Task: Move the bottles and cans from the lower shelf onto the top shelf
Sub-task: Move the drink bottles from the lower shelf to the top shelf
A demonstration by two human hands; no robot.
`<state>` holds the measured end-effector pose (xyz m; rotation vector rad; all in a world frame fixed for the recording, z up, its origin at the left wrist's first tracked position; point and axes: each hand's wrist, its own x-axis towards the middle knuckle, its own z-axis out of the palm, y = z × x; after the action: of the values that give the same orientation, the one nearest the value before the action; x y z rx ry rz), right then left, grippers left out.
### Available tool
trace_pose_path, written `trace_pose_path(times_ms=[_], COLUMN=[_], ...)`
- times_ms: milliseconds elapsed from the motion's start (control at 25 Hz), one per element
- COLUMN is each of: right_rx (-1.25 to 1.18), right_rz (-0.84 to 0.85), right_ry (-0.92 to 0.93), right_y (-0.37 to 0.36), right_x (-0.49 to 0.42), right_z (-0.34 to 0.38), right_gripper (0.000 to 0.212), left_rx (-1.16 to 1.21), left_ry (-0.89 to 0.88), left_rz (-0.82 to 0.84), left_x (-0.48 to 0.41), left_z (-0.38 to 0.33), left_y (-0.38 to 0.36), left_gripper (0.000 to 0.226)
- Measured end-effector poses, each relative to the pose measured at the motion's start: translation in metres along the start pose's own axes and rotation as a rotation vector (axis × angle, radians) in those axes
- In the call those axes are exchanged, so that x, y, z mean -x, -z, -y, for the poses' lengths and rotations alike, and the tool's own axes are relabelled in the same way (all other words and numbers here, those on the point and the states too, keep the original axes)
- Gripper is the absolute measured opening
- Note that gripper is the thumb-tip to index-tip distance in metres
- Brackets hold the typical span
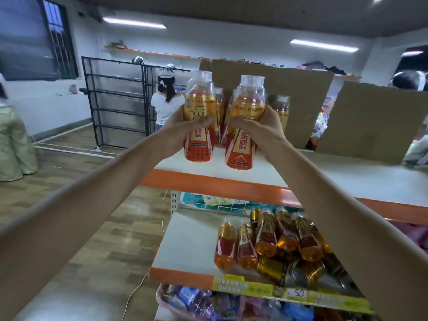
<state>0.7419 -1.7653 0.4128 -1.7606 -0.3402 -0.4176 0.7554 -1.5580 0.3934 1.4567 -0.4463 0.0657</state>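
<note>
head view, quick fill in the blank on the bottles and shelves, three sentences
1. The left hand and the right hand each grip one ____.
2. On the lower shelf, bottles sit next to gold ____.
3. Behind the top shelf stand brown ____ sheets.
Missing words: bottle; cans; cardboard

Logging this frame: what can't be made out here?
Head view:
- Standing bottles on the top shelf: count hidden by the left bottle and right bottle held in front.
- Cans on the lower shelf: count hidden by lying bottles and the right forearm.
- Shelf label: print blurred.
</note>
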Motion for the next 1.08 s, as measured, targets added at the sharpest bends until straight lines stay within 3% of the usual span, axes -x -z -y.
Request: trace_pose_path(times_ms=[120,320,600,800,920,1080], right_rx=[-0.017,0.007,-0.033,-0.028,-0.028,0.008], right_rz=[0.024,0.051,0.038,0.002,-0.024,-0.019], right_ry=[-0.007,-0.046,-0.079,-0.019,-0.011,0.007], right_y=[-0.001,-0.016,-0.029,-0.030,-0.030,-0.028], right_x=[-0.028,-0.067,-0.101,-0.108,-0.104,-0.101], right_z=[-0.018,-0.058,-0.088,-0.100,-0.104,-0.108], right_gripper=[0.031,0.071,0.078,0.058,0.075,0.081], left_rx=[-0.011,-0.042,-0.048,-0.079,-0.096,-0.107], left_ry=[0.005,0.048,0.095,0.089,0.064,0.062], left_rz=[-0.036,-0.065,-0.047,-0.022,0.015,0.037], left_x=[-0.025,-0.059,-0.099,-0.115,-0.115,-0.114], left_z=[0.009,0.033,0.058,0.064,0.068,0.072], left_y=[-0.002,0.005,0.017,0.019,0.020,0.023], left_gripper=[0.068,0.064,0.076,0.092,0.077,0.056])
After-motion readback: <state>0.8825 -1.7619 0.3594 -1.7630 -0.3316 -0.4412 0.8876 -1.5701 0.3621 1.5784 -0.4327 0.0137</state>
